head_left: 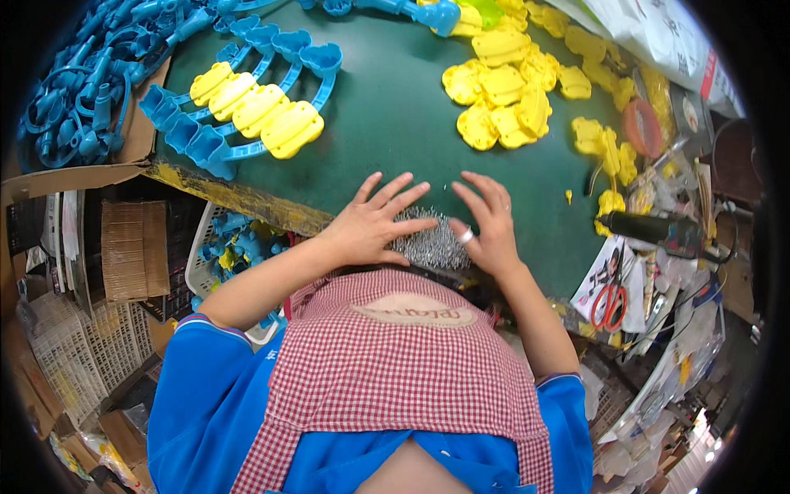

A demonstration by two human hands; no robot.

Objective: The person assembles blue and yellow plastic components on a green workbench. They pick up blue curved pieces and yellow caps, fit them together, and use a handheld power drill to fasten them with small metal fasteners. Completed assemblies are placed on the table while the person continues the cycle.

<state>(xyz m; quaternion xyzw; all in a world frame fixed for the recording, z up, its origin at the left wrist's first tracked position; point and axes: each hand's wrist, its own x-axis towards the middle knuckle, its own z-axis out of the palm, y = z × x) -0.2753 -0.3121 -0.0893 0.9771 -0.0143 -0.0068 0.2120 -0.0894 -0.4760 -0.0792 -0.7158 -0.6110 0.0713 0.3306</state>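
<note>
A heap of small silvery metal pieces, seemingly screws (432, 240), lies at the near edge of the green tabletop, right in front of my apron. My left hand (374, 221) is spread with palm down at the heap's left side, its thumb and fingertips reaching over the pieces. On the other side, my right hand (490, 226) has its fingers apart, with a white band around the thumb by the heap's right edge. Neither hand grips anything. Farther left, several yellow plastic parts (262, 111) sit in a row across blue curved plastic pieces (210, 148).
Yellow parts (502, 86) are piled at the back right. Blue parts (90, 99) fill a cardboard box at the far left. Along the right edge lie red-handled scissors (609, 306), a dark cylindrical tool (654, 226) and a red round dish (643, 128). A white basket (197, 262) stands below the table's left edge.
</note>
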